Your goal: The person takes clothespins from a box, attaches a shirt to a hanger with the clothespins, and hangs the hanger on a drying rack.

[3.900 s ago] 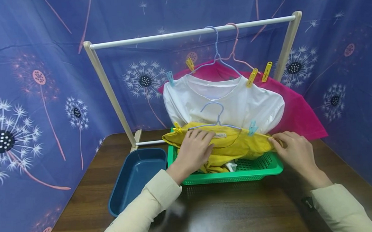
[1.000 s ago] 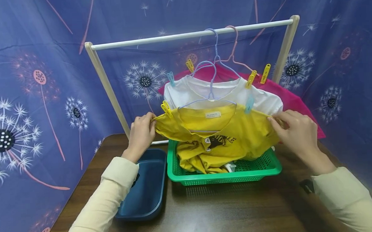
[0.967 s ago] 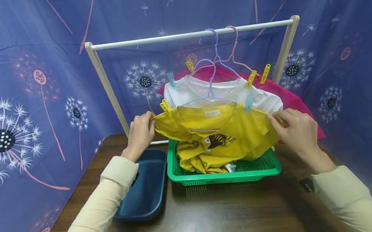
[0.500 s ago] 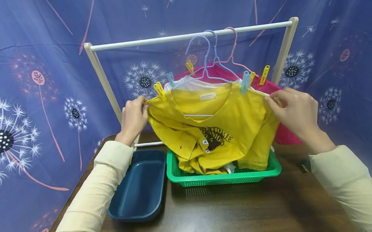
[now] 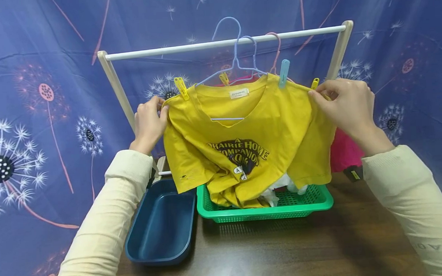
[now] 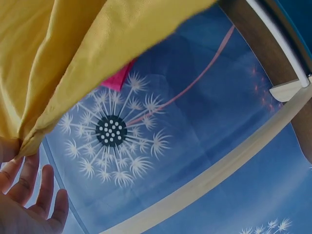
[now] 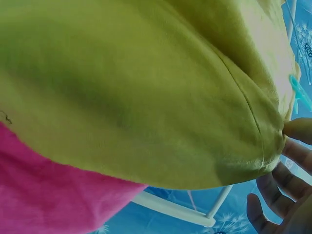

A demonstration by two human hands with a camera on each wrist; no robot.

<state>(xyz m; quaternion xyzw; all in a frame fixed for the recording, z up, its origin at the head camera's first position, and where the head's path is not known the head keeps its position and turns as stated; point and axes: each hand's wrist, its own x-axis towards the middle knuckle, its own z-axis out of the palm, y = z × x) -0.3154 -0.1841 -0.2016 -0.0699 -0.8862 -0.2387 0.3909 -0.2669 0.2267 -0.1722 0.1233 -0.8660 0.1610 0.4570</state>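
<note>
A yellow T-shirt [image 5: 257, 124] with dark lettering is held up in front of the drying rack, its lower part bunched over the green basket [image 5: 261, 214]. My left hand [image 5: 148, 124] pinches its left shoulder between thumb and fingers; the left wrist view shows the cloth gathered there. At the opposite shoulder my right hand [image 5: 349, 111] pinches the fabric the same way. Inside the shirt is a blue hanger [image 5: 236, 63], whose hook rises above the rack's bar. A yellow clothespin [image 5: 182, 88] and a light blue clothespin [image 5: 284, 73] clip the shoulders.
The white bar [image 5: 187, 48] of the rack carries another blue hanger [image 5: 255, 50] and a pink hanger [image 5: 277, 49]. A magenta garment [image 5: 344, 153] hangs behind, mostly hidden. White cloth [image 5: 271, 195] lies in the basket. A dark blue tub [image 5: 161, 223] stands left of it on the wooden table.
Both hands have raised the yellow T-shirt and its hanger out of the basket, spreading it wide. The shirt now covers the white one behind. Earlier, the left hand was near the collar.
</note>
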